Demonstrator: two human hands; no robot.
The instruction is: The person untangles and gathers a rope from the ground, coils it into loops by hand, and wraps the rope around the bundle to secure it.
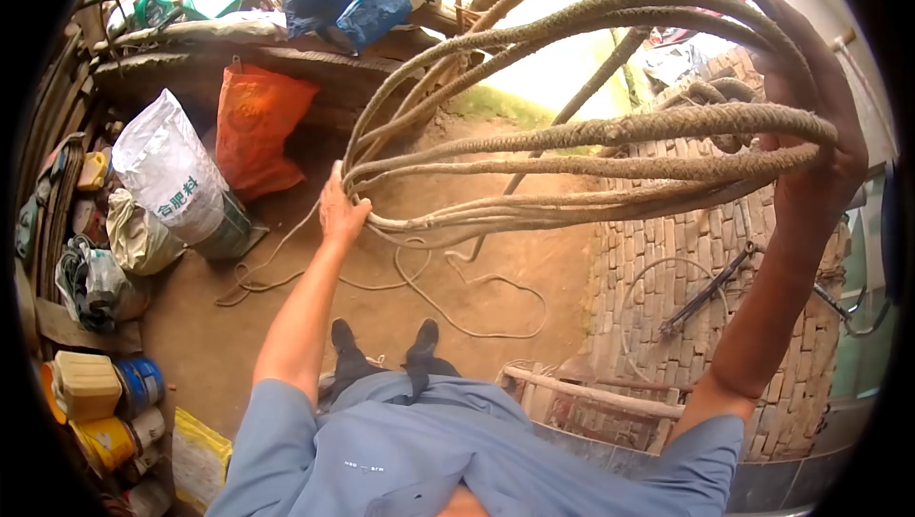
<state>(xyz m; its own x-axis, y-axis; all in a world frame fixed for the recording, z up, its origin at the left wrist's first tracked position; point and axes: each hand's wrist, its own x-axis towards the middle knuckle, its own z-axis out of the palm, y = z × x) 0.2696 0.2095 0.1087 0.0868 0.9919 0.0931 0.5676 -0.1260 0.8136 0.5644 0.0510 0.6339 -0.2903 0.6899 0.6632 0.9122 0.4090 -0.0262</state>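
Note:
A thick, braided brown rope point(572, 134) hangs in several long loops between my two hands, at about chest height. At the left end my left hand point(343, 210) is closed round the gathered strands. My right hand point(818, 121), raised high at the right, holds the other end of the loops; its fingers are partly hidden behind the rope and in shadow. From below my left hand a thinner tail of rope point(505, 335) trails down and lies in loose curves on the dirt floor point(562, 303), in front of my feet.
To the left stand a white woven sack point(172, 160) and an orange bag point(253, 131), with buckets and containers point(88, 385) nearer me. A wooden frame point(591, 400) is close on my right. Beyond it, a dark metal rod point(710, 290) lies on brick paving point(624, 264).

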